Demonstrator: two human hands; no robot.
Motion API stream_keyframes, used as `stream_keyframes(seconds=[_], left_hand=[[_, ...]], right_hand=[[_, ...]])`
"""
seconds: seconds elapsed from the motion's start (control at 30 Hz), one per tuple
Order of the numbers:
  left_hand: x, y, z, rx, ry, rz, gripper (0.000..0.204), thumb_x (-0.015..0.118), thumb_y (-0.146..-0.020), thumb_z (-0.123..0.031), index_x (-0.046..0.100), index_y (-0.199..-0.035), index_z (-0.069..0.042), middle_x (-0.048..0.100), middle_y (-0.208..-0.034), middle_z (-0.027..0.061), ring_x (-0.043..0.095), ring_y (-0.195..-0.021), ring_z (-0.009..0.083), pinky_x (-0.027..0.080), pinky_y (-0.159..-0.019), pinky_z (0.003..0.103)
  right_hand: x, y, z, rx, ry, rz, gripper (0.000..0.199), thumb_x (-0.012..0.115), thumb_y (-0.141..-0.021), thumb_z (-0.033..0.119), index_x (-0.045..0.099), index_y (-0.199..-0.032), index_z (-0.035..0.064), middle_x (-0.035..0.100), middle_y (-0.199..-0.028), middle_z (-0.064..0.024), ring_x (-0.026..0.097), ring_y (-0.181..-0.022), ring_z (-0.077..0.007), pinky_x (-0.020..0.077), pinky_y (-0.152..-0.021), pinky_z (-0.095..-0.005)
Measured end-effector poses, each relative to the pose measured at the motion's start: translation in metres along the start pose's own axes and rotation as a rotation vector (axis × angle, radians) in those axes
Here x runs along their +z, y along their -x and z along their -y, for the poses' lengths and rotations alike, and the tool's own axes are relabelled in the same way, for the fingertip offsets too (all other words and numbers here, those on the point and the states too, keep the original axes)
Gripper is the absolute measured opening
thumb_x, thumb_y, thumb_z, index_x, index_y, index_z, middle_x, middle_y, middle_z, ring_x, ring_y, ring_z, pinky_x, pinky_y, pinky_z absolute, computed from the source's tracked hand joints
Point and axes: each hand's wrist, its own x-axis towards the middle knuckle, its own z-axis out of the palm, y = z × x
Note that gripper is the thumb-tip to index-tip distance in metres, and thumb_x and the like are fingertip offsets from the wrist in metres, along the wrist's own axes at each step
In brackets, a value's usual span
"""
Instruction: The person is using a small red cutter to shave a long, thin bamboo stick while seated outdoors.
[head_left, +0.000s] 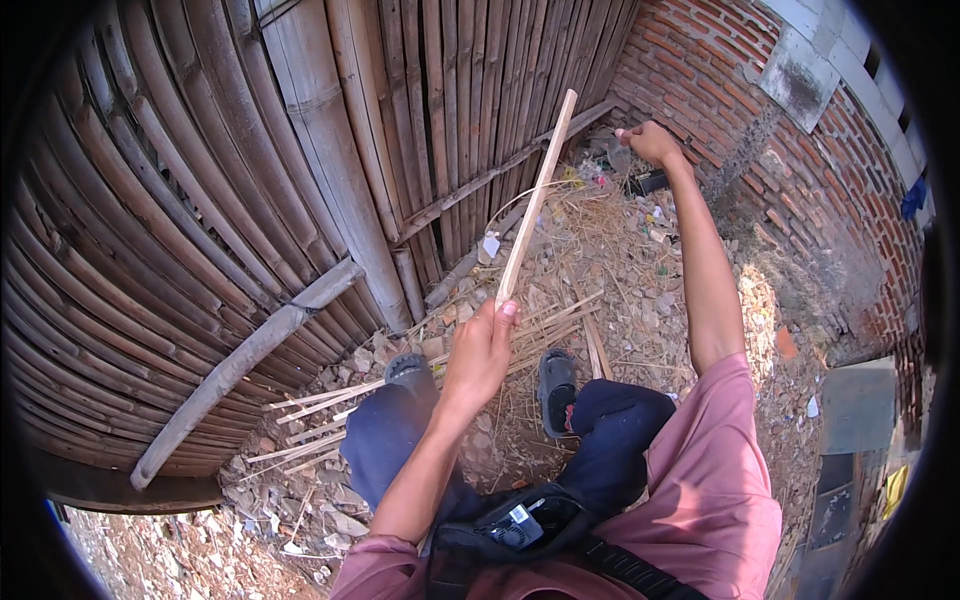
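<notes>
My left hand [482,352] is closed round the lower end of a long, pale split-bamboo strip [537,200], which slants up and away to the right. Stretched far out to the right, my right hand [650,144] is closed, its fingers curled near the brick wall. A small greyish shape shows just under those fingers; whether they hold it I cannot make out. More pale strips [318,440] lie on the ground beside my left leg and run behind my left hand toward the space between my feet.
A bamboo wall [200,200] with a horizontal pole [240,370] rises on the left. The brick wall [690,60] stands at the far right. Rubble and straw [630,290] cover the ground. A grey board [858,408] is at the right, and an open black waist bag [520,525] sits at my lap.
</notes>
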Motion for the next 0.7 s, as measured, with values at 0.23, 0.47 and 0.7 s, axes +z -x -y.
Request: stream_keyframes(seconds=[0.23,0.47,0.7], left_hand=[[-0.004,-0.002,0.003,-0.220,0.477,0.291,0.045,0.039,-0.118,-0.047,0.053,-0.099,-0.009,0.039,-0.066,-0.0046,0.038,-0.055,0.0055,0.038,-0.049,0.027],[-0.010,-0.001,-0.014,-0.249,0.546,0.366,0.041,0.059,-0.112,-0.048,0.047,-0.093,-0.013,0.040,-0.067,-0.0074,0.034,-0.053,0.0049,0.039,-0.048,0.025],[-0.004,-0.001,-0.017,-0.134,0.402,0.261,0.042,0.091,-0.091,-0.025,0.051,-0.094,-0.013,0.043,-0.071,-0.0108,0.038,-0.061,0.0007,0.036,-0.053,0.023]], right_hand=[[0.064,0.054,-0.004,-0.092,-0.518,-0.353,0.051,0.064,-0.105,0.048,0.076,-0.106,-0.0010,0.074,-0.086,-0.0130,0.071,-0.083,-0.0244,0.0536,-0.079,-0.0393],[0.081,0.199,0.075,-0.212,-1.218,-0.167,0.032,0.055,-0.114,0.035,0.071,-0.119,0.0070,0.043,-0.074,0.0082,0.038,-0.065,-0.0016,0.0283,-0.057,-0.0203],[0.101,0.274,0.095,-0.447,-1.041,-0.144,0.029,0.062,-0.111,0.029,0.068,-0.114,0.0012,0.056,-0.076,0.0033,0.048,-0.067,-0.0062,0.0383,-0.060,-0.0256]])
